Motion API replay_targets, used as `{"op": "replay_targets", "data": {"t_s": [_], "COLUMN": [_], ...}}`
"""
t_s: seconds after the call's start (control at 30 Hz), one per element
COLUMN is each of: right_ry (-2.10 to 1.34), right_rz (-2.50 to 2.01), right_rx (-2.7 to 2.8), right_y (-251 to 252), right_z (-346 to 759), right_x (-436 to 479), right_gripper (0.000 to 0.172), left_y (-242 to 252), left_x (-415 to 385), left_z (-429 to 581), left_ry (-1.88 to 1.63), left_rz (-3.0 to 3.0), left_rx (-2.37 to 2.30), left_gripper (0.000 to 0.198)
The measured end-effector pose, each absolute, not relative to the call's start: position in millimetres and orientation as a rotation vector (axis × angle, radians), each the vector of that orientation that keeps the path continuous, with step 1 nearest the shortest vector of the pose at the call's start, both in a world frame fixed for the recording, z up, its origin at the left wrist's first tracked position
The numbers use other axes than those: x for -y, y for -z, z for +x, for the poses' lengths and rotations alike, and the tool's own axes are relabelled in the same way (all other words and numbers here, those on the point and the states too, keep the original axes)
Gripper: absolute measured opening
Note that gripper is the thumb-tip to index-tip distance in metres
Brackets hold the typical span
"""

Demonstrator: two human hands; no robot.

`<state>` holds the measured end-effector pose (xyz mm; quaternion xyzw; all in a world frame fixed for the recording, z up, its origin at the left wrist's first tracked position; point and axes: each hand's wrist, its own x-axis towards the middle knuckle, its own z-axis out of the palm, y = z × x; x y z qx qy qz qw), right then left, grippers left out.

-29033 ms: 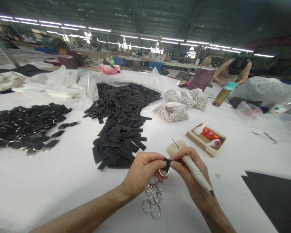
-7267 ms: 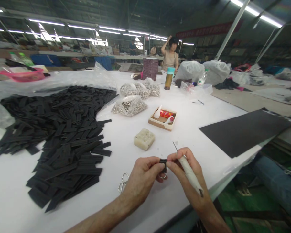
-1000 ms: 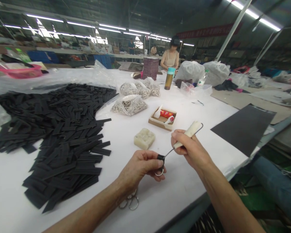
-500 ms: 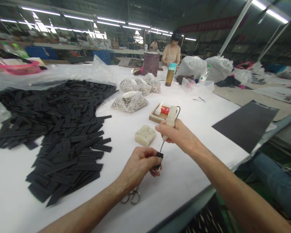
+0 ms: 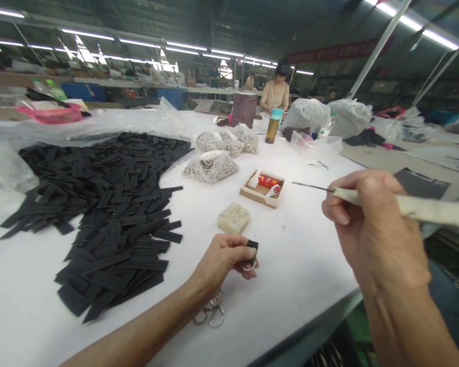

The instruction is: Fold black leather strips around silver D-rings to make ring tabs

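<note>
My left hand (image 5: 229, 255) pinches a short black webbing strap (image 5: 253, 244) folded over a metal ring (image 5: 249, 267); fingers hide part of both. Off to the right, my right hand (image 5: 371, 229) is closed round the pale handle (image 5: 428, 209) of an awl, whose thin dark shaft (image 5: 311, 186) points left, apart from the strap. A whitish waxy block (image 5: 233, 218) lies just beyond my left hand. Below that wrist, several loose metal rings (image 5: 216, 316) rest on the white table (image 5: 290, 285). A large heap of black straps (image 5: 118, 204) spreads out to the left.
Behind the block stands a small cardboard box (image 5: 258, 197) holding a red-labelled tube. Further back are clear bags of metal rings (image 5: 210, 165), a bottle with a blue lid (image 5: 273, 126) and a stack of dark pieces (image 5: 245, 108). A person (image 5: 275, 94) works across the table.
My right hand has drawn the awl away from the strap, moving right and nearer to me; the shaft has swung from downward to pointing left. My left hand keeps its pinch.
</note>
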<state>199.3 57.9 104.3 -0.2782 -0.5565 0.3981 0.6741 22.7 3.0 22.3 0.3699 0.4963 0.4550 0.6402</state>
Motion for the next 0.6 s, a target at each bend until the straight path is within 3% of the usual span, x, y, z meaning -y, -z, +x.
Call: {"op": "replay_targets", "data": {"t_s": [0.07,0.33,0.6], "right_ry": [-0.816,-0.672,-0.497], "right_rz": [-0.706,-1.169,-1.047], "right_rx": [1.232,1.391,1.631], "right_y": [-83.6,-27.6,-13.5], "right_z": [206.3,224.2,222.9], "right_x": [-47.8,-13.7,-13.5], "right_gripper": [0.007,0.020,0.012], "left_y": [-21.3,-21.0,-30.0], "left_x": [-2.2,-0.5,-0.3], "left_z": [23.0,25.6,33.4], "left_ry": [-1.049,-1.072,-1.109], "left_rz": [0.821,0.806,0.839], "left_rx": [-1.134,-1.061,-1.122], "left_gripper": [0.015,0.015,0.019]}}
